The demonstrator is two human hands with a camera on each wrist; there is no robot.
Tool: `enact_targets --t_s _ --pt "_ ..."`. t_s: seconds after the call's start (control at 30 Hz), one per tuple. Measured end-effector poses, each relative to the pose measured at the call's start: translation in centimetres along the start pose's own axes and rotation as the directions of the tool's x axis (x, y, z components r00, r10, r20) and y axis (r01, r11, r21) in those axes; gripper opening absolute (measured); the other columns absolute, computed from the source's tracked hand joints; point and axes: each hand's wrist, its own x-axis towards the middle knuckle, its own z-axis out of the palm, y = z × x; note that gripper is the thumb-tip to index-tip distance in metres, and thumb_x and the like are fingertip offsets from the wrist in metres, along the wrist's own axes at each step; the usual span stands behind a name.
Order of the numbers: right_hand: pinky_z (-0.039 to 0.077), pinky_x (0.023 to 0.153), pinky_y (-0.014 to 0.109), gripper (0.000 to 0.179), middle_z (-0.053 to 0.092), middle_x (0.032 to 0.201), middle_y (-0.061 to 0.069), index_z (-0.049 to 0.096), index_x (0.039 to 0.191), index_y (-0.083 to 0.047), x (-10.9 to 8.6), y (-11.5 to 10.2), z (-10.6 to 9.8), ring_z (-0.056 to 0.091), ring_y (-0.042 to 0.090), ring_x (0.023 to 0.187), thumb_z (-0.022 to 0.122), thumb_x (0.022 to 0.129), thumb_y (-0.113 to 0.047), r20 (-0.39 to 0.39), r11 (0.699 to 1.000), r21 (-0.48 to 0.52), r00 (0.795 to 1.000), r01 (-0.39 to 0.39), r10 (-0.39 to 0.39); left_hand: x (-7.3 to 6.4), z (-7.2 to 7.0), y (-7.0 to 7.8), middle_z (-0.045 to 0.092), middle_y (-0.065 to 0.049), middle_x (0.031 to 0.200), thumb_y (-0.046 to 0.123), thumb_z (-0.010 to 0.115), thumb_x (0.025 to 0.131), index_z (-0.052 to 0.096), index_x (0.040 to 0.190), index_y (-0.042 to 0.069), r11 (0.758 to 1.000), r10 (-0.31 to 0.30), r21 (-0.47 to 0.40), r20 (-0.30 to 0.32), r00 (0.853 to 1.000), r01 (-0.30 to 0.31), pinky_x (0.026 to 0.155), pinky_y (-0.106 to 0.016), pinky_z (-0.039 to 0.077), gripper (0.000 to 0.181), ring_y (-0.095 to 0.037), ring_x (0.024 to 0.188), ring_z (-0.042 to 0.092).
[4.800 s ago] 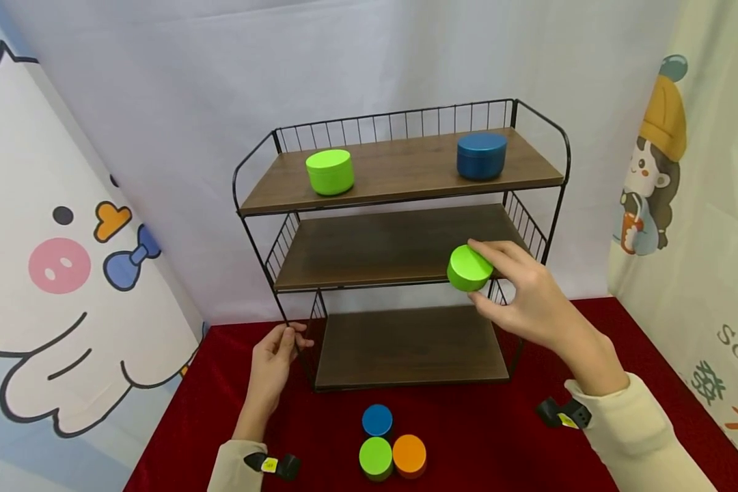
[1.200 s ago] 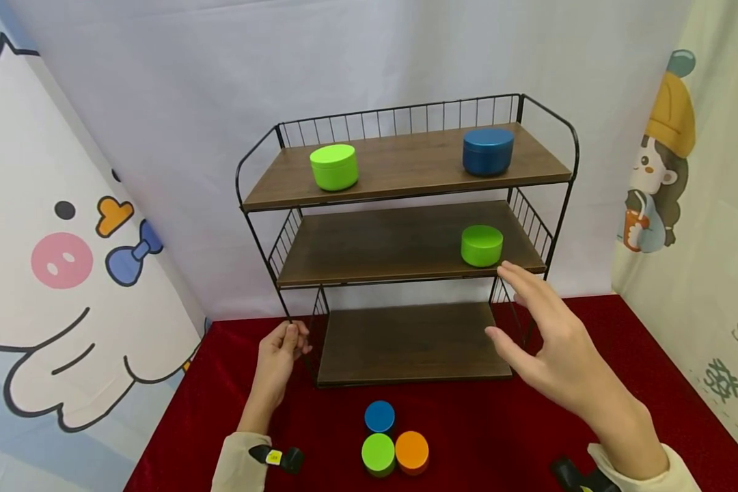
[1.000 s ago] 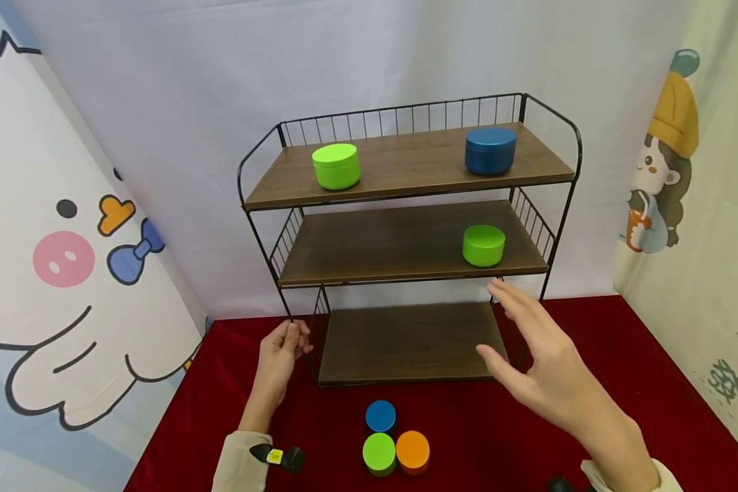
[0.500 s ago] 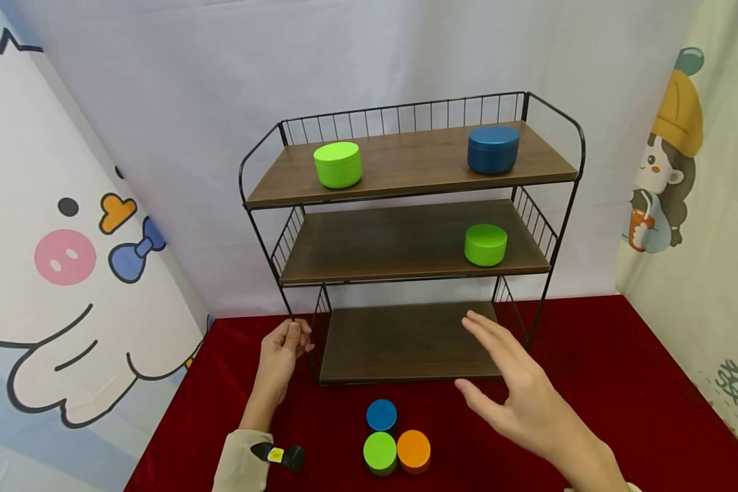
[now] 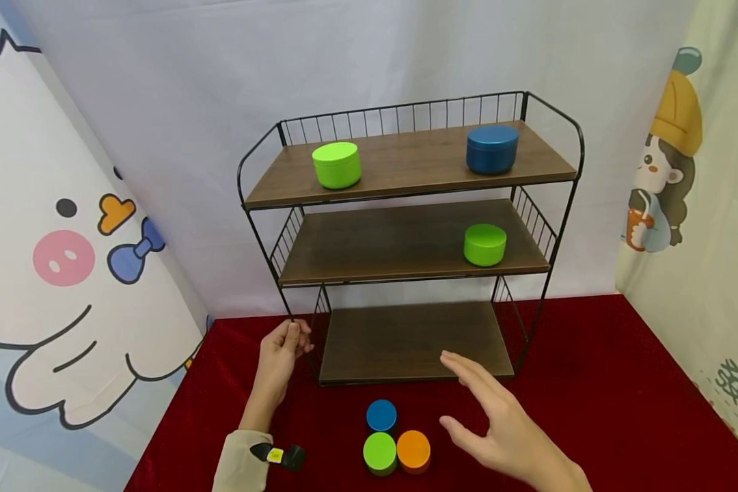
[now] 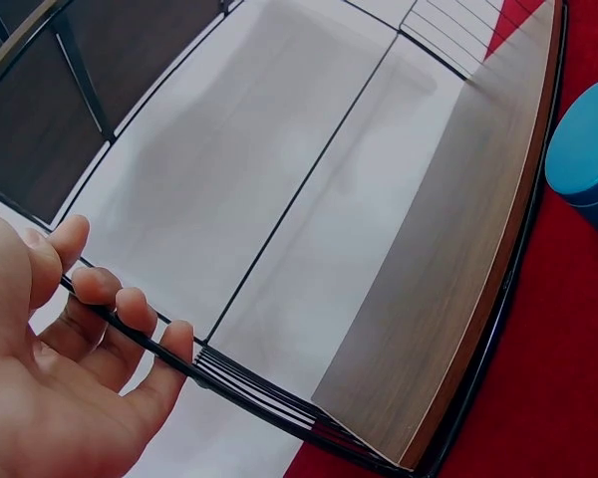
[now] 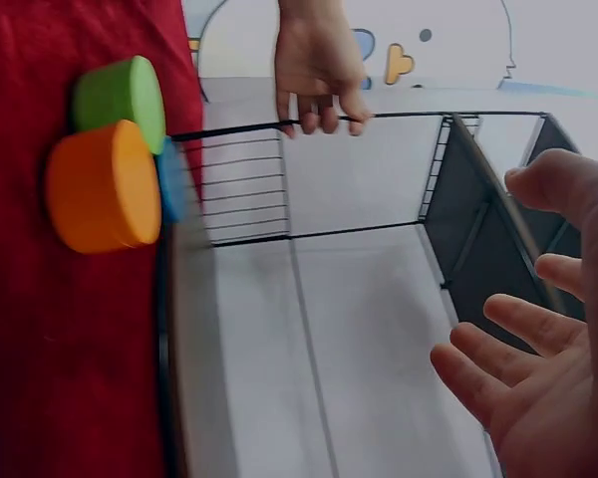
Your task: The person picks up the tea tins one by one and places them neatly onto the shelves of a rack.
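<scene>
Left hand [image 5: 280, 350] clamped on left edge, black metal brown-shelved rack [image 5: 400, 246]; right hand [image 5: 503, 434] fingers apart. Low sweep might knock round orange tin [image 5: 414, 452].

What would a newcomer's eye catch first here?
Probably the shelf, with a lime tin and navy tin up top and a green tin on the middle board at right. Then the blue tin, yellow-green tin and orange tin bunched on the red cloth in front, near the right hand; the left hand grips a front post.
</scene>
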Motion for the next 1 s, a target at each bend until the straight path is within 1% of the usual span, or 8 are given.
enact_targets --t_s 0.1,0.17,0.33,0.43,0.53,0.67,0.8,1.0 --pt "0.041 0.111 0.017 0.082 0.046 0.156 0.010 0.040 0.156 -0.010 -0.5 0.2 0.9 0.054 0.023 0.136 0.083 0.087 -0.011 0.023 1.000 0.013 1.000 -0.012 0.012 0.0 0.0 0.0 0.049 -0.008 0.083 0.021 0.041 0.112 0.052 0.106 -0.016 1.000 0.002 -0.004 0.000 1.000 -0.002 0.081 -0.027 0.057 0.039 -0.017 0.079 0.056" --pt "0.045 0.109 0.022 0.080 0.046 0.156 0.009 0.040 0.157 -0.012 -0.8 0.3 1.5 0.054 0.024 0.136 0.082 0.089 -0.014 0.038 1.000 0.012 0.999 -0.026 0.026 0.0 0.0 0.0 0.049 -0.008 0.083 0.021 0.041 0.112 0.052 0.106 -0.016 1.000 0.003 -0.005 0.000 1.000 -0.003 0.080 -0.027 0.056 0.038 -0.017 0.079 0.056" --pt "0.056 0.102 0.037 0.082 0.043 0.159 0.002 0.037 0.158 -0.024 -1.7 0.4 2.7 0.054 0.026 0.136 0.082 0.090 -0.019 0.109 0.993 0.005 0.987 -0.122 0.121 0.0 0.0 0.0 0.049 -0.007 0.082 0.020 0.041 0.112 0.053 0.105 -0.014 1.000 0.003 -0.009 -0.002 1.000 -0.003 0.080 -0.026 0.056 0.037 -0.017 0.079 0.056" --pt "0.056 0.102 0.040 0.084 0.044 0.159 0.003 0.037 0.158 -0.025 -2.1 0.8 3.4 0.054 0.026 0.135 0.083 0.088 -0.017 0.126 0.990 0.009 0.982 -0.143 0.141 0.0 0.0 0.0 0.049 -0.006 0.082 0.020 0.041 0.112 0.054 0.104 -0.013 1.000 0.004 -0.012 -0.002 1.000 -0.004 0.080 -0.026 0.056 0.036 -0.017 0.079 0.056" --pt "0.056 0.102 0.039 0.084 0.046 0.157 0.007 0.039 0.157 -0.022 -2.5 1.2 3.9 0.054 0.026 0.135 0.084 0.086 -0.014 0.123 0.990 0.016 0.983 -0.139 0.136 -0.1 0.0 0.0 0.049 -0.007 0.083 0.020 0.040 0.112 0.053 0.105 -0.014 1.000 0.005 -0.015 -0.002 1.000 -0.005 0.080 -0.026 0.056 0.037 -0.017 0.079 0.056" --pt "0.056 0.102 0.038 0.083 0.047 0.156 0.011 0.041 0.156 -0.018 -3.0 1.6 4.4 0.055 0.027 0.134 0.084 0.086 -0.013 0.141 0.985 0.039 0.977 -0.169 0.162 -0.1 0.1 0.1 0.049 -0.007 0.083 0.019 0.040 0.112 0.052 0.106 -0.016 1.000 0.006 -0.015 -0.003 1.000 -0.006 0.080 -0.026 0.056 0.038 -0.017 0.079 0.056" --pt "0.056 0.102 0.039 0.080 0.047 0.156 0.011 0.043 0.155 -0.016 -3.4 2.0 4.8 0.055 0.029 0.134 0.084 0.086 -0.015 0.158 0.978 0.046 0.968 -0.204 0.195 -0.1 0.0 0.1 0.049 -0.007 0.083 0.018 0.040 0.112 0.053 0.105 -0.014 1.000 0.004 -0.008 -0.006 1.000 -0.004 0.079 -0.027 0.056 0.036 -0.017 0.079 0.056" --pt "0.056 0.101 0.043 0.078 0.047 0.156 0.010 0.043 0.154 -0.019 -4.1 2.5 5.4 0.055 0.030 0.133 0.084 0.087 -0.018 0.176 0.971 0.027 0.957 -0.238 0.230 -0.1 0.1 0.1 0.049 -0.007 0.083 0.017 0.040 0.112 0.055 0.103 -0.012 1.000 -0.001 -0.008 -0.011 1.000 0.001 0.079 -0.027 0.056 0.034 -0.017 0.079 0.056"
